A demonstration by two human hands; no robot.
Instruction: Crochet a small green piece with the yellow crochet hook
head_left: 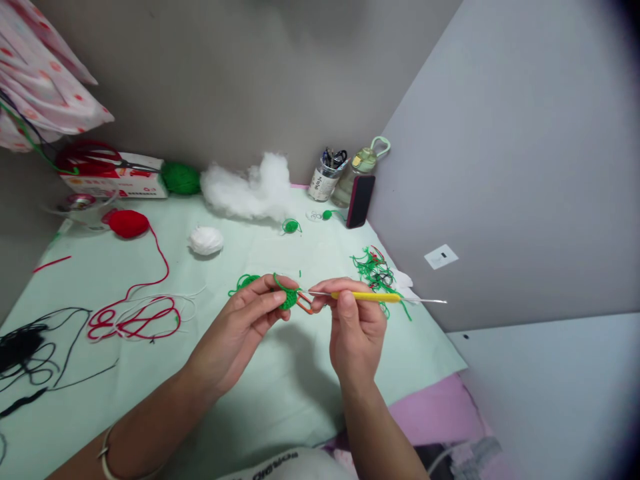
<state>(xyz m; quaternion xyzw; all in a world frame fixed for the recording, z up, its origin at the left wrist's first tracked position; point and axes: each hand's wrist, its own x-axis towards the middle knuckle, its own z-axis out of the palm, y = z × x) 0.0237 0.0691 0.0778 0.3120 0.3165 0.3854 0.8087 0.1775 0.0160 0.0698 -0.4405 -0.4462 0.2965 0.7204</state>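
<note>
Pinched in the fingers of my left hand (255, 313) is a small green crochet piece (289, 299), held above the middle of the table. My right hand (353, 327) grips the yellow handle of a crochet hook (367, 297), whose metal tip points left and reaches the green piece. An orange stitch marker (305, 304) hangs at the piece's right edge, close to my right fingertips. Whether the hook tip is through a stitch is too small to tell. Green yarn (245, 283) lies behind my left hand.
Red yarn (129, 224), a white yarn ball (205, 241) and black yarn (23, 347) lie left. White stuffing (247, 190) sits behind, beside a green ball (181, 178). A phone (361, 202), bottle (345, 188) and pen cup (323, 183) stand back right, near yarn scraps (375, 270).
</note>
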